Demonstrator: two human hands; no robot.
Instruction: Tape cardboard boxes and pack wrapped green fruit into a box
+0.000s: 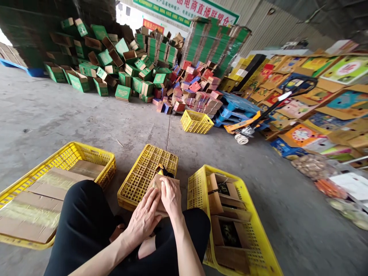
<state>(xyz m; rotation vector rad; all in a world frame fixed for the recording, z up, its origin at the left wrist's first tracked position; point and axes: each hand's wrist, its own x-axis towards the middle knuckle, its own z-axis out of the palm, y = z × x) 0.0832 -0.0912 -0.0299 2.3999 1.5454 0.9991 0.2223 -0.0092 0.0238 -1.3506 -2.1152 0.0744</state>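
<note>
A small brown cardboard box [155, 181] is between my knees, at the near edge of an upturned yellow crate [138, 170]. My left hand [143, 216] lies on the box with its fingers stretched out and its thumb apart. On the box's top, my right hand [171, 196] is closed, its bent fingers pressed together against the cardboard. The hands hide much of the box. Just behind it, a black and yellow tape dispenser [163, 170] rests on the crate, partly covered.
At left, a yellow crate [110, 155] holds taped cardboard boxes. The right yellow crate [258, 234] has open-flapped boxes with dark contents. Farther off are a small yellow crate [197, 122], a pallet jack [253, 124], blue pallets [238, 103] and heaped green boxes [123, 92].
</note>
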